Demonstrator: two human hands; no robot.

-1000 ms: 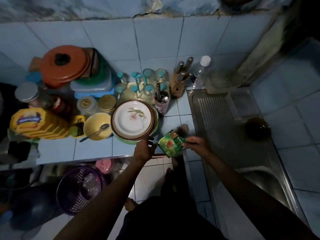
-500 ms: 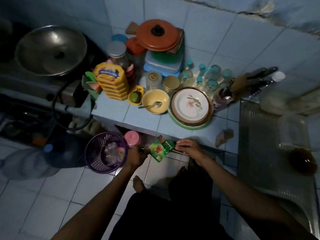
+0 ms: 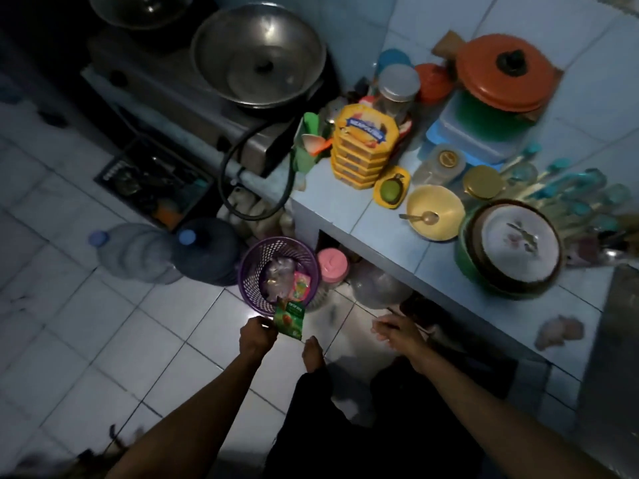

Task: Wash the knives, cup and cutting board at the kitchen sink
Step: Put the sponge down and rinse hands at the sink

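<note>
Since the earlier frame, right hand (image 3: 397,331) has let go of the green sachet (image 3: 289,318); left hand (image 3: 257,335) alone now pinches it by one edge, right at the near rim of the purple basket (image 3: 254,271) on the floor. Right hand hangs apart with fingers loosely spread, holding nothing. Task items not visible: only a sliver of the steel sink drainboard (image 3: 619,326) shows at right, beside the tiled counter (image 3: 349,209) with its stack of plates (image 3: 511,247).
</note>
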